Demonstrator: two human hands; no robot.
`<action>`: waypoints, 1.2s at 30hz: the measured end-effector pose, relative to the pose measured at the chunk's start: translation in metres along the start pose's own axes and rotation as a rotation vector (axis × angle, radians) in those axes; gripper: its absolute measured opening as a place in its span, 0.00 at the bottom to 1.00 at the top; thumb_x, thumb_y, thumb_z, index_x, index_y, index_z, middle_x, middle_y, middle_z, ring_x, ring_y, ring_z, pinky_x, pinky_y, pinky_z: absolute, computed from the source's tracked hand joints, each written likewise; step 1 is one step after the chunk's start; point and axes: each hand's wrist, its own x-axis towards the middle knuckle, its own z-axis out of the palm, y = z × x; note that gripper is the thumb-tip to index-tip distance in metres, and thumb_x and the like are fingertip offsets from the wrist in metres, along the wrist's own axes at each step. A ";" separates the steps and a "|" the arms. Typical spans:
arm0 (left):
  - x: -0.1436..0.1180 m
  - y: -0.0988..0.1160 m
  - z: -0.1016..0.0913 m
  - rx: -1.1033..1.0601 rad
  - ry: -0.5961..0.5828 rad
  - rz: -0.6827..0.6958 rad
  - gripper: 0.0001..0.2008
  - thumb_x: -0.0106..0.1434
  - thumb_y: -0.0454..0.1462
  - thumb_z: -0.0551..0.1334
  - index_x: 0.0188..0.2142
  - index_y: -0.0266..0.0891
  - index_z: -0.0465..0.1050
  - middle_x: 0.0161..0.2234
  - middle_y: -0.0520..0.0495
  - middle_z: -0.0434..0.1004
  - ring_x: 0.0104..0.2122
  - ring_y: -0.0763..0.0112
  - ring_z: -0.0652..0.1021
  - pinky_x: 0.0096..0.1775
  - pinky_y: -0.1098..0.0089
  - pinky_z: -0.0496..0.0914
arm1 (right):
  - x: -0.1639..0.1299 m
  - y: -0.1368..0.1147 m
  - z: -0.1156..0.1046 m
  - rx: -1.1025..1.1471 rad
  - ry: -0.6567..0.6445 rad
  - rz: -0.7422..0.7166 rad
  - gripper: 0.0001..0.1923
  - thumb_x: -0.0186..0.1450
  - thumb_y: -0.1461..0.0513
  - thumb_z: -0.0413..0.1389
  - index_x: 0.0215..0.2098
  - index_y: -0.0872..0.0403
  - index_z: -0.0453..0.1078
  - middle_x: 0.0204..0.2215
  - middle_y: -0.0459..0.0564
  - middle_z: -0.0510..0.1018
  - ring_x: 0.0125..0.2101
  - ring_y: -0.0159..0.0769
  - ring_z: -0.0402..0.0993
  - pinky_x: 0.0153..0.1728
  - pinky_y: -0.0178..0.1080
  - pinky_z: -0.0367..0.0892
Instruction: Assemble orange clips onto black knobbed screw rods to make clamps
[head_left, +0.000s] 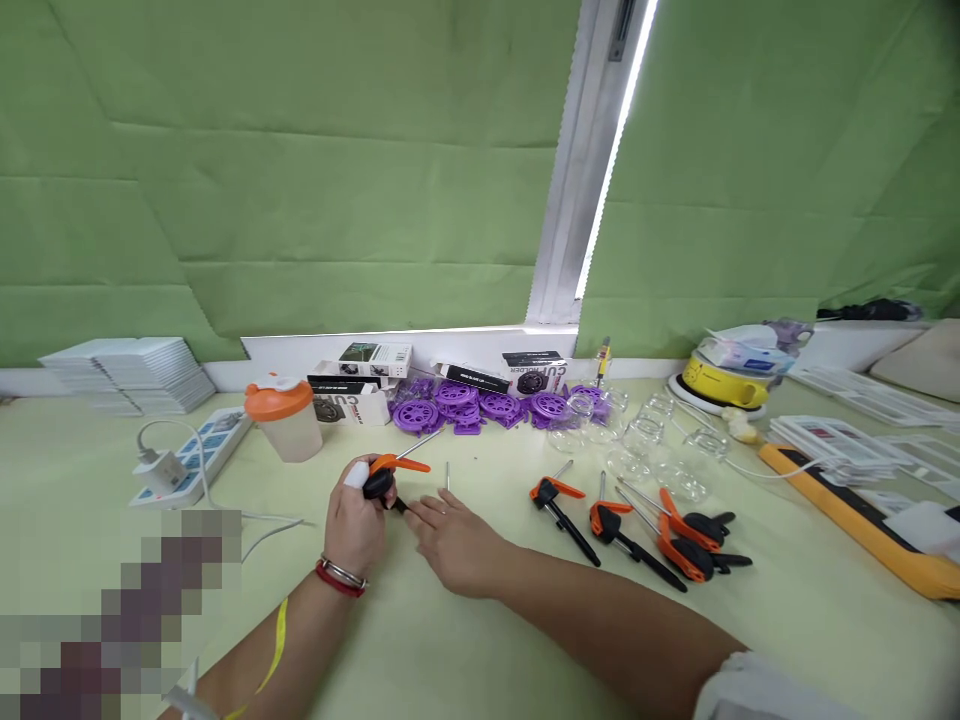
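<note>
Left hand [358, 527] has its grip closed on an orange-black clamp [386, 476] at near centre of the desk [480, 640]; right hand [455, 540] lies open beside it, fingertips at the clamp's black tip. Looks like mid-assembly, a loose pin [448, 475] just beyond probably needs fitting. Further right lie more clamps [645, 530]; far boxes [534, 372] read "CUP HOLDER".

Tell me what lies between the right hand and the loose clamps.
Head view: only bare table between the right hand and the clamps.
</note>
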 end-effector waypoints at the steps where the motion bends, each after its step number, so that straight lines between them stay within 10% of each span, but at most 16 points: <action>1: 0.000 -0.001 0.000 0.005 -0.003 0.004 0.10 0.62 0.39 0.52 0.32 0.37 0.67 0.21 0.53 0.67 0.20 0.75 0.66 0.23 0.73 0.60 | -0.015 -0.001 -0.003 0.003 -0.024 0.021 0.24 0.69 0.60 0.41 0.62 0.62 0.53 0.60 0.59 0.61 0.59 0.44 0.55 0.61 0.50 0.46; 10: -0.010 -0.010 0.005 0.027 -0.040 -0.041 0.10 0.63 0.40 0.52 0.33 0.37 0.68 0.22 0.52 0.67 0.21 0.74 0.67 0.23 0.72 0.60 | -0.097 -0.009 -0.023 0.040 -0.122 0.158 0.26 0.71 0.60 0.36 0.64 0.60 0.50 0.63 0.57 0.55 0.62 0.44 0.50 0.62 0.50 0.43; 16: -0.013 -0.010 0.008 -0.002 -0.052 -0.046 0.11 0.63 0.40 0.52 0.33 0.37 0.68 0.23 0.51 0.69 0.21 0.74 0.67 0.23 0.72 0.60 | -0.056 0.020 -0.030 -0.105 -0.038 0.228 0.24 0.67 0.67 0.42 0.61 0.63 0.56 0.60 0.60 0.61 0.57 0.44 0.59 0.55 0.44 0.57; 23: -0.012 -0.009 0.005 -0.061 -0.071 -0.080 0.11 0.62 0.40 0.53 0.35 0.36 0.69 0.26 0.50 0.71 0.21 0.74 0.68 0.24 0.71 0.62 | 0.008 0.048 -0.029 -0.395 -0.125 -0.125 0.11 0.66 0.69 0.46 0.43 0.62 0.68 0.36 0.58 0.76 0.40 0.42 0.70 0.37 0.42 0.64; 31: -0.012 -0.009 0.008 -0.129 -0.105 -0.182 0.13 0.61 0.40 0.54 0.40 0.36 0.71 0.28 0.49 0.71 0.22 0.75 0.68 0.23 0.72 0.62 | 0.007 0.049 -0.025 -0.451 -0.177 -0.342 0.10 0.65 0.71 0.45 0.37 0.60 0.68 0.33 0.57 0.76 0.33 0.39 0.71 0.34 0.41 0.63; 36: -0.013 -0.008 0.009 -0.153 -0.105 -0.229 0.13 0.60 0.40 0.56 0.41 0.36 0.71 0.27 0.49 0.71 0.23 0.75 0.69 0.24 0.73 0.63 | -0.013 0.040 -0.041 -0.320 0.039 -0.288 0.13 0.67 0.70 0.42 0.40 0.59 0.68 0.34 0.56 0.76 0.36 0.38 0.72 0.35 0.40 0.65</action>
